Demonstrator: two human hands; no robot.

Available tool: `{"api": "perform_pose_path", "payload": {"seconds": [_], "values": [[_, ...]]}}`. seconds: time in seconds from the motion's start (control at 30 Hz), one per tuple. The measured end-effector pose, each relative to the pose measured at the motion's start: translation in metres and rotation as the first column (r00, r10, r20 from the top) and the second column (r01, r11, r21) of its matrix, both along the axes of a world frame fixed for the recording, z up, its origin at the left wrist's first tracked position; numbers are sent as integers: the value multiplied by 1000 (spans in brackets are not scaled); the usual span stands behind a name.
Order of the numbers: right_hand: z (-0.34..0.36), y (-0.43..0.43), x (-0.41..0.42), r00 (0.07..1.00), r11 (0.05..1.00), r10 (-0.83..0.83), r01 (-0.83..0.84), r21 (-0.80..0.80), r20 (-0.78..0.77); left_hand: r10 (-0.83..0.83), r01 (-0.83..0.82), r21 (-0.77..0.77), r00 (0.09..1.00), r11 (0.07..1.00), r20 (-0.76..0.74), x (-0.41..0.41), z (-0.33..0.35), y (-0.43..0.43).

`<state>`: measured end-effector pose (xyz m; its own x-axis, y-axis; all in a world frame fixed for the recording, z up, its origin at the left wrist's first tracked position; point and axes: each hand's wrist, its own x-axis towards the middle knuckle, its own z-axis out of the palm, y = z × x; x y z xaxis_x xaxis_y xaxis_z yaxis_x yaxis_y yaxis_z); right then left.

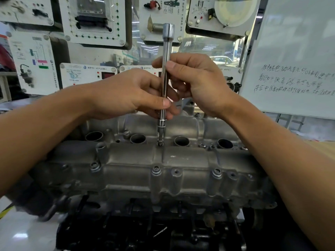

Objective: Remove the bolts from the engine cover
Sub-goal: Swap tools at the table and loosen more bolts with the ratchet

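- My left hand [134, 95] has its grip pinched shut on the lower part of the long, polished steel extension bar [165, 73], thumb in front and fingers wrapped behind.
- My right hand [195, 82] is clamped on the same bar just above the left, thumb and forefinger closed around the shaft; its open drive end stands bare well above both grips.
- The bar is rigid and smooth, so I judge it slippery; a fingertip pinch suits spinning it, and the knurled collar just below my left grip would give better purchase.
- Below that collar the small socket sits upright on the raised bolt [159, 142], which stands proud of its hole in the middle valley of the cover, straight under my grips.
- That bolt looks loosened, light and easy to drop; I would take it by its head once it is free.
- The grey cast-aluminium engine cover [181, 160] spreads out beneath, stiff and heavy by its look, and it should stay put without my holding it.
- Further toward me, a front row of flanged bolts [156, 169] is seated along the near edge, not yet removed.
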<state>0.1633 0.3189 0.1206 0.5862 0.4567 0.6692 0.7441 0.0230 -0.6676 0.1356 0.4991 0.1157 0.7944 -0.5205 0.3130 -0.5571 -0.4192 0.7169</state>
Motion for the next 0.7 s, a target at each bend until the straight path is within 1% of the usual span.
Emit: {"api": "perform_pose_path", "payload": {"seconds": [0.07,0.13,0.2,0.27,0.33,0.37,0.47,0.53,0.6,0.7], "values": [[-1,1,0,999,999,-20,21,-29,43,42,-43,8,998,999,39,-2,0,0],[-3,3,-1,993,998,-22,29,-56,113,117,-126,37,977,991,181,-3,-1,-3],[-4,3,-1,990,999,-20,27,-47,137,160,-189,55,927,980,339,-3,-4,-8],[-4,3,1,987,999,-35,40,-30,159,180,-213,40,899,976,400,-2,-7,-11],[-5,2,4,979,997,-68,74,-25,192,187,-217,38,907,975,378,-1,-9,-13],[-4,1,5,974,996,-79,86,-25,213,177,-199,31,924,980,338,-2,-8,-13],[-4,0,5,973,996,-77,86,-32,219,73,-64,-68,986,996,149,-4,-4,-5],[-4,1,4,976,995,-90,95,-15,201,-12,17,-109,999,994,52,-5,-2,0],[-4,0,4,977,993,-121,120,16,177,-23,27,-116,999,993,36,-5,-3,0],[-3,0,3,987,994,-104,99,53,119,81,-64,-127,988,990,128,-4,-4,-2]]}}
